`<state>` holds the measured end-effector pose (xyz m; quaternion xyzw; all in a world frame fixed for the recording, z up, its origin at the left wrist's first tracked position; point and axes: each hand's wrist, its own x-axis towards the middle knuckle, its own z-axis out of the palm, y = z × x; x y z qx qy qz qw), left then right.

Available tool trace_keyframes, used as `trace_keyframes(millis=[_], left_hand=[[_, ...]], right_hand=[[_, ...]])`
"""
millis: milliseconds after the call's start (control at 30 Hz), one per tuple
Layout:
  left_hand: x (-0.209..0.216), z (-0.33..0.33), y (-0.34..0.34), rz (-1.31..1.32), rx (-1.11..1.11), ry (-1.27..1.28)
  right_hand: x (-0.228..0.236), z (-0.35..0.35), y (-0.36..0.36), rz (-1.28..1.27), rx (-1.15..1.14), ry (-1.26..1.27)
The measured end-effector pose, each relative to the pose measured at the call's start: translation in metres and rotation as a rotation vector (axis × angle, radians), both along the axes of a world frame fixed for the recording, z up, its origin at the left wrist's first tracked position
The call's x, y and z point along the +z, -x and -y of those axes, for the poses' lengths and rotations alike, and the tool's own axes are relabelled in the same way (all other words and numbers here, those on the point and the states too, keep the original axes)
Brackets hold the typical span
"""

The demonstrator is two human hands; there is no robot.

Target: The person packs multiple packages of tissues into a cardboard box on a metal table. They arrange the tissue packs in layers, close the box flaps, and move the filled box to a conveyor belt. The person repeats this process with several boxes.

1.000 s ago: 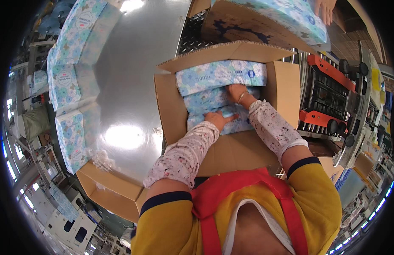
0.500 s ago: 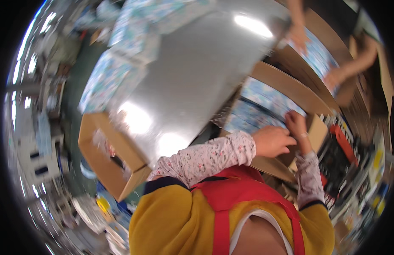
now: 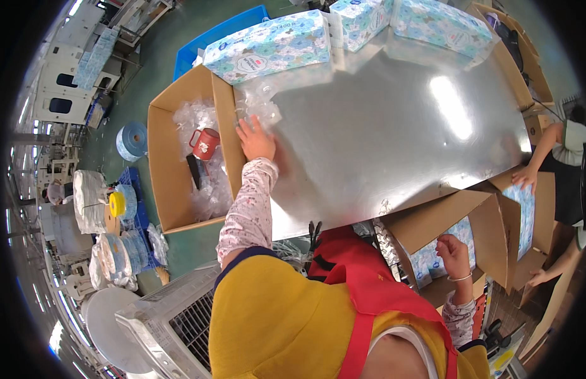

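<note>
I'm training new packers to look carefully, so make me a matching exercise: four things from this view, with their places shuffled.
Things
1. Red mug
2. Person's left hand
3. Person's right hand
4. Blue roll

Places
A. At an open carton of blue floral packs
B. On the green floor
C. Among clear plastic inside a cardboard box
D. Beside that box's wall, on the metal table side

Pairs: 1-C, 2-D, 3-A, 4-B
</note>
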<state>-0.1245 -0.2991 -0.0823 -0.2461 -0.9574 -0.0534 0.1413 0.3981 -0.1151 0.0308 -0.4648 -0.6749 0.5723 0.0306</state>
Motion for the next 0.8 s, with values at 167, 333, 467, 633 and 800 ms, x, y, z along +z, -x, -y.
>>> trace_keyframes(millis=[167, 333, 467, 633, 800], left_hand=[[-0.005, 0.01, 0.032, 0.351, 0.041, -0.284], [0.057, -0.004, -0.005, 1.115, -0.062, -1.403], [0.123, -0.057, -0.09, 1.597, -0.424, -1.409], [0.166, -0.108, -0.219, 2.063, -0.679, -1.123], [0.184, -0.123, -0.343, 2.212, -0.84, -0.519]], right_hand=[[0.015, 0.004, -0.005, 0.074, 0.052, -0.131], [0.027, 0.022, -0.035, 0.101, -0.107, -0.148], [0.036, 0.035, -0.045, -0.016, -0.167, -0.221], [0.056, 0.024, -0.024, -0.359, -0.247, -0.41], [0.091, 0.007, -0.043, -0.545, -0.37, -0.537]])
